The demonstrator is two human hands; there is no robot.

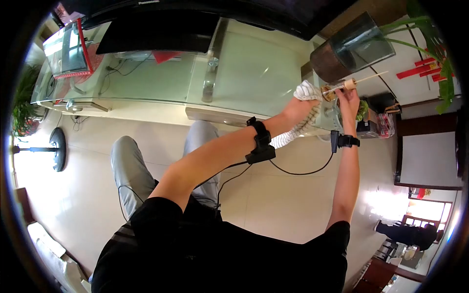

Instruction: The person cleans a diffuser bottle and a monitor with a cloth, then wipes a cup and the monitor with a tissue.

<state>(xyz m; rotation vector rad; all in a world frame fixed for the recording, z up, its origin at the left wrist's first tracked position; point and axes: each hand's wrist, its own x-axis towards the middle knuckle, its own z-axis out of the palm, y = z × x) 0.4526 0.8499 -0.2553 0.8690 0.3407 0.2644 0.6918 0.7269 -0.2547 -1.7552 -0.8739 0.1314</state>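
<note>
My left hand (295, 111) is wrapped round a white and grey striped cloth (307, 92), whose loose end hangs below the edge of the glass-topped cabinet (259, 73). The bunched top of the cloth is close to the base of a small glass bottle (333, 92); I cannot tell whether they touch. In my right hand (348, 101) is that bottle, gripped near its wooden cap and tilted almost on its side. A thin light stick (371, 77) sticks out from the cap, pointing right. Black straps with cables sit on both wrists.
A large glass vase (351, 49) with plant stems stands just beyond my hands. A black screen (161, 31) and a red-edged frame (71, 49) are further left. Boxes (369, 128) lie past my right hand. Another person (408, 234) is in the far background.
</note>
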